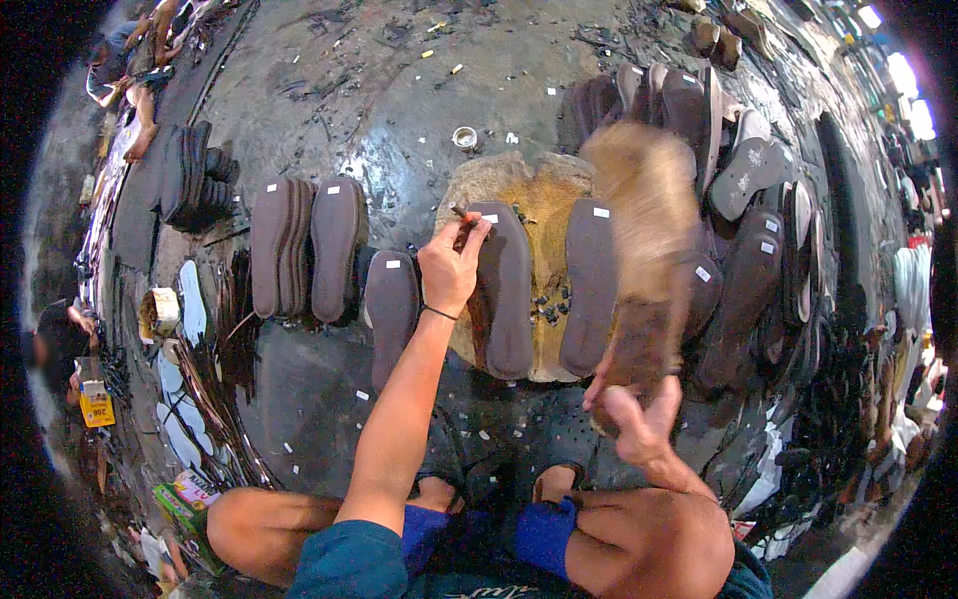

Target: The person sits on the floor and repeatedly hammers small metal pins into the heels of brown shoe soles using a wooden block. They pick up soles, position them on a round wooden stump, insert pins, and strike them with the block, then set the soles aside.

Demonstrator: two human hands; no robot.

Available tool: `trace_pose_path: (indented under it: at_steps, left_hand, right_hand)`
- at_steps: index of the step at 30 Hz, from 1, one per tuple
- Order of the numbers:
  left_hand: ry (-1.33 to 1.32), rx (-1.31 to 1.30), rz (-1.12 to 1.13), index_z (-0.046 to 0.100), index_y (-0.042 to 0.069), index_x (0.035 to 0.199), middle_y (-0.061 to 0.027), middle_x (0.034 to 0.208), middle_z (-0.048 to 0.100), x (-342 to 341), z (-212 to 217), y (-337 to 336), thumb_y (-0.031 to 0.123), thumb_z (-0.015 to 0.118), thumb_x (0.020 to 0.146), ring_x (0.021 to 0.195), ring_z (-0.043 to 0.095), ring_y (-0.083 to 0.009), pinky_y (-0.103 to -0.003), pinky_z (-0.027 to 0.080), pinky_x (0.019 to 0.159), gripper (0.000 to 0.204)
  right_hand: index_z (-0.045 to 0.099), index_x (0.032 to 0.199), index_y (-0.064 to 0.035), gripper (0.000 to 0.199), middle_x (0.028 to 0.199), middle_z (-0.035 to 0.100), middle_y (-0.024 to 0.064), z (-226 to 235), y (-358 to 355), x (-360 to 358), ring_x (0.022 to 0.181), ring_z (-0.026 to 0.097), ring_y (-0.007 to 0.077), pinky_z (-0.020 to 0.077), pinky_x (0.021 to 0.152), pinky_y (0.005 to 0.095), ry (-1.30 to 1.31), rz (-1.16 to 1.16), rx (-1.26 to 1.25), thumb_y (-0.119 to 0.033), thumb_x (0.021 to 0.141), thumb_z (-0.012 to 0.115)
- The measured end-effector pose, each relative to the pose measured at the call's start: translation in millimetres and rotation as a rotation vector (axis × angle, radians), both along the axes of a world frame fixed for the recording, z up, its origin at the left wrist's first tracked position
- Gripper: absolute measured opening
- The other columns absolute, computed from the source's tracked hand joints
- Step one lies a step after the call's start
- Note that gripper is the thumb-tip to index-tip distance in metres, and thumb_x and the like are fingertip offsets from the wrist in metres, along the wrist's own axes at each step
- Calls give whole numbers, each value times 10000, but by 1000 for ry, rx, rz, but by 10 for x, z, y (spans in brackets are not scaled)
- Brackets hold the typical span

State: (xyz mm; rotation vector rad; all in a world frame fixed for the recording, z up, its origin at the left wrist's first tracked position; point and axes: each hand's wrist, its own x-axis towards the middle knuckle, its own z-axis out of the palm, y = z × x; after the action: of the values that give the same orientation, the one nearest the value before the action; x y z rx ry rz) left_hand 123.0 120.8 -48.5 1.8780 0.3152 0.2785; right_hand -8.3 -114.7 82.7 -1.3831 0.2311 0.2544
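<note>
My left hand (451, 268) is closed around a short dark rod (459, 211), held at the left edge of a brown shoe sole (507, 299) near its top. The rod's lower end is hidden by my fingers. That sole and a second brown sole (587, 299) lie side by side on a worn wooden block (547, 240) strewn with small black scraps. To the right, my right hand (641, 424) grips the lower end of a large wooden mallet (649, 190). The mallet stands raised in view, smeared by motion, and covers part of the things behind it.
Stacked brown soles (282, 245) stand left of the block, and a single sole (391, 309) lies near my forearm. More soles (743, 290) are piled at the right. A small round tin (464, 138) sits beyond the block. Other people sit at the far left.
</note>
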Motion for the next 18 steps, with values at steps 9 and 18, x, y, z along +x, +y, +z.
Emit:
trace_pose_path:
  at_steps: [9,18]
  left_hand:
    - [-287,456,-194,707,35,1098,-140,928,732,-26,-325,139,199,731,885,793,716,-294,-344,560,707,271]
    - [-107,579,-356,543,48,939,-180,802,686,65,44,75,243,654,943,752,690,-363,-452,531,609,224]
  right_hand:
    - [489,1356,-13,605,987,632,112,-708,133,478,843,620,148,512,722,331,-90,526,-651,-254,861,739]
    - [532,1058,-12,295,852,622,79,-1060,591,514,690,652,182,576,619,350,374,110,103,-227,921,681]
